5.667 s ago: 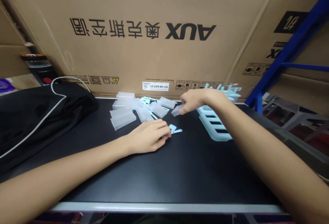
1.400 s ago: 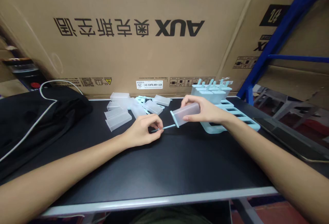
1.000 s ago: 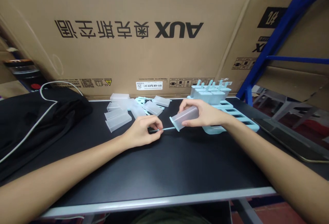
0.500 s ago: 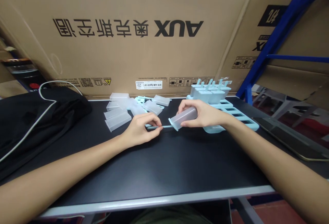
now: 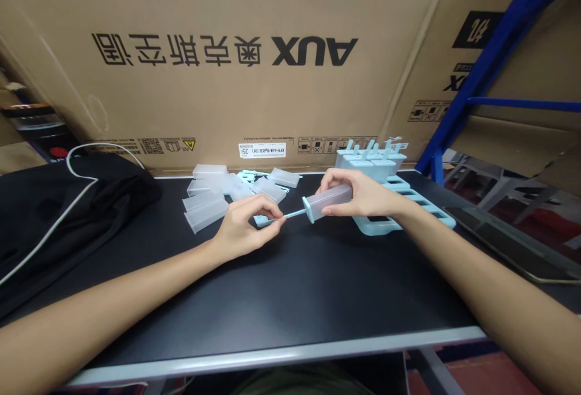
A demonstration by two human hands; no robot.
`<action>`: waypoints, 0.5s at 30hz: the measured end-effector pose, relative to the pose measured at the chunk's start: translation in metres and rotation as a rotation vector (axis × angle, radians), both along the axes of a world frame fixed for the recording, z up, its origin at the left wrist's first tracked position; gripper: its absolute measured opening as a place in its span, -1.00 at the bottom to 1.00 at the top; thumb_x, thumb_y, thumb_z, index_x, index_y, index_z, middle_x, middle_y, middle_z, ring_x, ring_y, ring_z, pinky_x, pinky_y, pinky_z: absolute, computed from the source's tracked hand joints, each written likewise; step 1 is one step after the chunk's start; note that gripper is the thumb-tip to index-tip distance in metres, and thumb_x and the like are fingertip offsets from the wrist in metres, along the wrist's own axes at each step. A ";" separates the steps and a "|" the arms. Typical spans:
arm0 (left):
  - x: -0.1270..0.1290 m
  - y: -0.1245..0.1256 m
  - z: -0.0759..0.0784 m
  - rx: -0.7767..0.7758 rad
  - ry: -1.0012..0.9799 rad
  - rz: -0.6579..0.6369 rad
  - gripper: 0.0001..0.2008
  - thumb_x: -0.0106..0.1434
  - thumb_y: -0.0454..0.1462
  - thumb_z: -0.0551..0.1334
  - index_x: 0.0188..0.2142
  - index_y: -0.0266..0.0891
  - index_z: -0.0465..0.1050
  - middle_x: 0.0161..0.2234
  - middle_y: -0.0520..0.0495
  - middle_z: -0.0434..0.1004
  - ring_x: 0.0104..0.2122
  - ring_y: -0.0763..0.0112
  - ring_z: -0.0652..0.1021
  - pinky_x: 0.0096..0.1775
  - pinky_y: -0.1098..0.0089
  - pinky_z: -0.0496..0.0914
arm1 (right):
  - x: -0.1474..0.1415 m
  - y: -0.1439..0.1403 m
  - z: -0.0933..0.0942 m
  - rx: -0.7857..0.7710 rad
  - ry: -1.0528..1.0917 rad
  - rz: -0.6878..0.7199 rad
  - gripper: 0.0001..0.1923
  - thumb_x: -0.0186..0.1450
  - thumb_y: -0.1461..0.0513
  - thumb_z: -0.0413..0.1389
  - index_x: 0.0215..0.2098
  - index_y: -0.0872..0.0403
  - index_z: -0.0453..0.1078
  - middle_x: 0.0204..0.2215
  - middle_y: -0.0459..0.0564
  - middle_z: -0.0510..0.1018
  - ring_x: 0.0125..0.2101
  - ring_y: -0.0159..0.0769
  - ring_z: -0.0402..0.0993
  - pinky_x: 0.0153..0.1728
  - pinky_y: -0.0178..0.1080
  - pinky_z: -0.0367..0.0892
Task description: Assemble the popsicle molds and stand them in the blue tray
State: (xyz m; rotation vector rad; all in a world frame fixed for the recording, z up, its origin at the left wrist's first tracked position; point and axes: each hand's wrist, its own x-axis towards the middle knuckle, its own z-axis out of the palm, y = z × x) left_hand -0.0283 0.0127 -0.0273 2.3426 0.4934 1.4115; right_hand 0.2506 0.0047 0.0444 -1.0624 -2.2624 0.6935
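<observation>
My right hand [image 5: 363, 194] is wrapped around a translucent popsicle mould [image 5: 330, 200], its light-blue end cap [image 5: 308, 209] facing left. Between the thumb and fingertips of my left hand [image 5: 252, 222] is a light-blue popsicle stick [image 5: 295, 214]. Its thin end reaches the cap; how far it goes in, I cannot tell. Left of the mould in my grip, several loose translucent moulds [image 5: 206, 212] lie in a heap, with small light-blue sticks [image 5: 247, 175] among them. Behind my right hand is a light-blue slotted rack [image 5: 429, 207], with several capped moulds [image 5: 372, 168] standing in its far part, handles up.
A big cardboard box [image 5: 227, 98] walls off the back of the black table [image 5: 272, 298]. Black cloth [image 5: 113, 195] with a white cable [image 5: 49, 228] lies at left. A dark flat device [image 5: 508, 244] and a blue metal frame [image 5: 467, 92] are at right.
My right hand has lifted the mould slightly and turned it closer to level. The stick in my left hand now slopes up to the right, more in line with the mould.
</observation>
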 end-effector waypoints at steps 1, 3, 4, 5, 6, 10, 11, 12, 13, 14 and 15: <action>0.000 0.000 0.000 -0.002 -0.001 -0.003 -0.90 0.17 -0.41 0.33 -0.34 -0.24 0.44 -0.37 -0.06 0.53 -0.36 0.41 0.54 -0.30 0.38 0.49 | 0.001 0.000 0.000 -0.010 0.010 -0.004 -0.63 0.08 0.08 0.33 -0.27 0.05 0.33 -0.27 -0.04 0.54 -0.33 -0.30 0.47 -0.32 -0.25 0.39; 0.000 -0.001 0.001 -0.009 0.005 -0.005 -0.90 0.17 -0.41 0.33 -0.33 -0.25 0.44 -0.37 -0.06 0.53 -0.36 0.41 0.54 -0.30 0.38 0.49 | 0.001 0.000 0.000 -0.029 0.025 -0.008 -0.62 0.08 0.07 0.33 -0.27 0.04 0.31 -0.27 -0.03 0.54 -0.32 -0.30 0.48 -0.31 -0.24 0.39; 0.000 -0.001 0.001 -0.014 0.011 -0.003 -0.91 0.18 -0.40 0.33 -0.33 -0.25 0.45 -0.37 -0.06 0.53 -0.36 0.42 0.54 -0.30 0.38 0.49 | 0.001 -0.001 0.001 -0.031 0.024 -0.007 -0.62 0.08 0.07 0.33 -0.27 0.04 0.31 -0.27 -0.04 0.54 -0.33 -0.30 0.47 -0.31 -0.25 0.39; 0.000 -0.002 0.001 -0.020 0.016 -0.001 -0.91 0.18 -0.40 0.33 -0.33 -0.25 0.45 -0.36 -0.06 0.53 -0.36 0.42 0.54 -0.30 0.38 0.50 | 0.000 -0.001 0.001 -0.031 0.017 -0.004 -0.62 0.09 0.07 0.33 -0.27 0.04 0.31 -0.27 -0.04 0.53 -0.33 -0.30 0.47 -0.32 -0.25 0.39; 0.000 -0.002 0.001 -0.026 0.019 0.001 -0.92 0.19 -0.39 0.33 -0.33 -0.25 0.45 -0.36 -0.07 0.53 -0.36 0.41 0.54 -0.30 0.38 0.50 | -0.001 -0.002 0.001 -0.030 0.008 0.000 -0.62 0.09 0.06 0.33 -0.27 0.05 0.31 -0.27 -0.04 0.53 -0.33 -0.31 0.46 -0.32 -0.25 0.38; 0.001 -0.003 0.001 -0.055 0.028 -0.003 -0.93 0.21 -0.36 0.33 -0.31 -0.25 0.45 -0.34 -0.08 0.53 -0.33 0.41 0.54 -0.28 0.37 0.54 | -0.013 -0.004 -0.004 -0.045 0.009 0.049 -0.63 0.11 0.07 0.32 -0.26 0.05 0.32 -0.27 -0.04 0.51 -0.28 -0.29 0.46 -0.24 -0.22 0.39; 0.002 -0.003 0.001 -0.072 0.020 -0.011 -0.92 0.21 -0.34 0.33 -0.30 -0.25 0.45 -0.33 -0.08 0.52 -0.32 0.40 0.54 -0.27 0.36 0.55 | -0.018 -0.005 -0.008 -0.049 0.030 0.072 -0.63 0.11 0.07 0.32 -0.25 0.04 0.32 -0.26 -0.04 0.51 -0.25 -0.28 0.46 -0.20 -0.20 0.39; 0.002 -0.003 0.001 -0.095 0.004 -0.023 -0.90 0.22 -0.33 0.34 -0.29 -0.24 0.44 -0.32 -0.09 0.51 -0.30 0.40 0.54 -0.26 0.36 0.56 | -0.022 -0.005 -0.013 -0.055 0.056 0.094 -0.62 0.11 0.08 0.32 -0.24 0.04 0.31 -0.24 -0.04 0.50 -0.22 -0.28 0.46 -0.15 -0.19 0.39; 0.002 -0.003 0.001 -0.122 -0.018 -0.035 -0.88 0.22 -0.32 0.34 -0.28 -0.24 0.43 -0.30 -0.09 0.50 -0.28 0.39 0.54 -0.25 0.36 0.57 | -0.028 -0.006 -0.017 -0.065 0.088 0.111 -0.61 0.11 0.08 0.33 -0.22 0.04 0.30 -0.23 -0.04 0.48 -0.20 -0.28 0.45 -0.12 -0.18 0.39; 0.002 -0.003 0.001 -0.149 -0.043 -0.047 -0.86 0.21 -0.31 0.35 -0.27 -0.23 0.41 -0.28 -0.09 0.49 -0.27 0.39 0.54 -0.26 0.36 0.58 | -0.033 -0.007 -0.022 -0.081 0.123 0.124 -0.60 0.11 0.09 0.33 -0.20 0.04 0.29 -0.22 -0.04 0.47 -0.19 -0.29 0.44 -0.10 -0.19 0.38; 0.002 -0.003 0.001 -0.172 -0.065 -0.054 -0.83 0.21 -0.30 0.36 -0.26 -0.22 0.39 -0.27 -0.09 0.47 -0.25 0.38 0.54 -0.27 0.37 0.58 | -0.038 -0.008 -0.027 -0.102 0.161 0.134 -0.59 0.11 0.10 0.32 -0.18 0.03 0.28 -0.22 -0.05 0.45 -0.20 -0.31 0.43 -0.10 -0.20 0.38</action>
